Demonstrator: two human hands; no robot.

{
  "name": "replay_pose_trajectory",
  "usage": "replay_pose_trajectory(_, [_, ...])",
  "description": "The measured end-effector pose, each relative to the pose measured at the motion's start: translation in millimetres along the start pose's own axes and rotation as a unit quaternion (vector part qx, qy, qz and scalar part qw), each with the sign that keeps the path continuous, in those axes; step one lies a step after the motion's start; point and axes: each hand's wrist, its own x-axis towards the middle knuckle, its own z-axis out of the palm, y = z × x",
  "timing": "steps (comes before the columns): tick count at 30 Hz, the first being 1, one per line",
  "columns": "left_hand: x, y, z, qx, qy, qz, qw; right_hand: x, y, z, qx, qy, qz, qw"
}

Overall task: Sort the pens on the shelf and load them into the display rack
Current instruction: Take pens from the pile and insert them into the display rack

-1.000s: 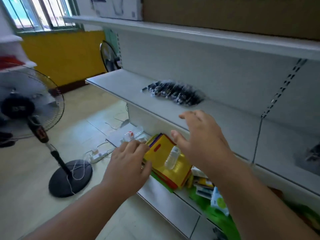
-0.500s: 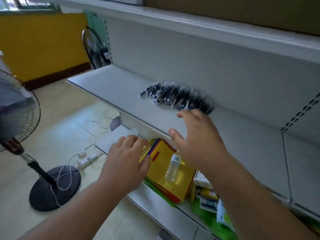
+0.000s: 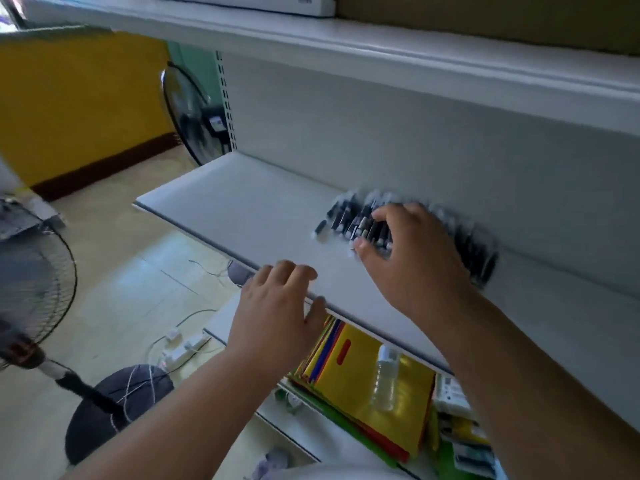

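A heap of several dark pens (image 3: 353,218) lies on the grey middle shelf (image 3: 249,206), close to the back wall. My right hand (image 3: 412,254) hovers over the heap with fingers spread, its fingertips on or just above the pens and covering the heap's middle. My left hand (image 3: 277,310) is at the shelf's front edge, fingers apart, holding nothing. The picture is blurred by motion. No display rack shows in this view.
On the lower shelf lie yellow and coloured folders (image 3: 349,372) with a small clear bottle (image 3: 384,382) on top. A standing fan (image 3: 31,299) is on the floor at left, another fan (image 3: 194,116) beside the shelf end. Cables and a power strip (image 3: 180,348) lie on the floor.
My right hand has reached forward over the shelf onto the pen heap. My left hand has risen from the folders to the shelf's front edge. The view has swung closer to the shelf.
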Motion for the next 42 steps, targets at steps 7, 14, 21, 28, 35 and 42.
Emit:
replay_pose_trajectory(7, [97, -40, 14, -0.035, -0.056, 0.085, 0.994, 23, -16, 20, -0.041, 0.036, 0.106, 0.993])
replay_pose_trajectory(14, [167, -65, 36, -0.031, -0.124, 0.095, 0.987, 24, -38, 35, -0.056, 0.064, 0.187, 0.979])
replay_pose_trajectory(21, [204, -57, 50, -0.02, -0.196, 0.12, 0.973, 16, -47, 36, -0.071, 0.08, 0.233, 0.967])
replay_pose_trajectory(28, [218, -44, 47, 0.062, -0.224, 0.15, 0.961, 18, -46, 44, -0.06, 0.094, 0.247, 0.963])
replay_pose_trajectory(35, [225, -43, 41, 0.068, -0.231, 0.149, 0.959, 26, -34, 47, -0.059, 0.106, 0.237, 0.964])
replay_pose_trajectory(42, [198, -63, 34, -0.125, -0.177, 0.117, 0.969, 24, -15, 47, -0.039, 0.124, 0.271, 0.954])
